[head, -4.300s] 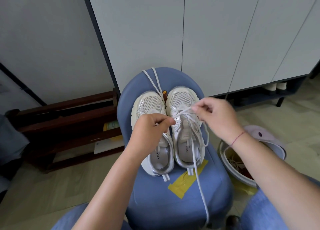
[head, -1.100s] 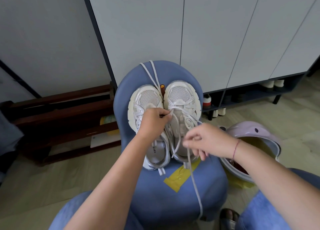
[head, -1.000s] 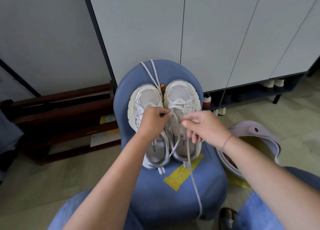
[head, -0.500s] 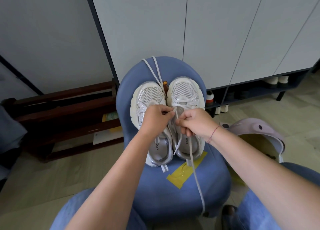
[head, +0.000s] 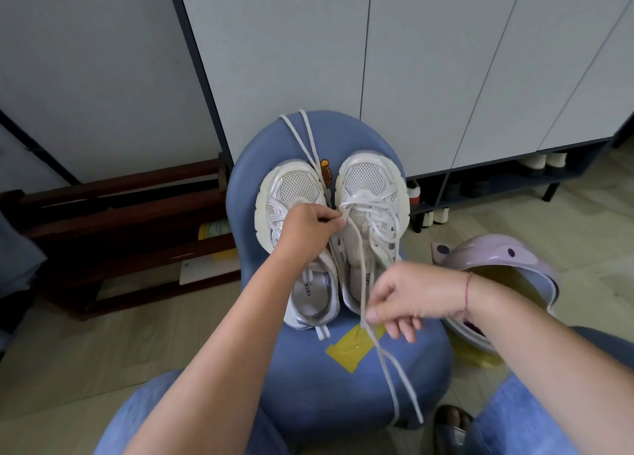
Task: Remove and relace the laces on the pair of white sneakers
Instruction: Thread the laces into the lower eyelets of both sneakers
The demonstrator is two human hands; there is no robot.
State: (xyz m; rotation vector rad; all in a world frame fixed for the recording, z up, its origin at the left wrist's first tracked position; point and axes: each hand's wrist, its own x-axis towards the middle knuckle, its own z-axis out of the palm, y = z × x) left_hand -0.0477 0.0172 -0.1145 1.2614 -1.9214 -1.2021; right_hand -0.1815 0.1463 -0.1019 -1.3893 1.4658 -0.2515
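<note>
white mesh sneakers [head: 370, 180] sit on a blue padded chair [head: 343, 386] beneath the hands, which are apart: left hand [head: 308, 230] pinches a flat white lace [head: 359, 262] at a front eyelet, right hand [head: 408, 296] pinches its strand nearer the body, likely mid-threading; next, draw the slack through.

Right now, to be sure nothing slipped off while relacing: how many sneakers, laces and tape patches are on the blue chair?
Sneakers: 2, left sneaker and right sneaker
Laces: 2, loose lace and threaded lace
Yellow tape patch: 1
Total: 5
</note>
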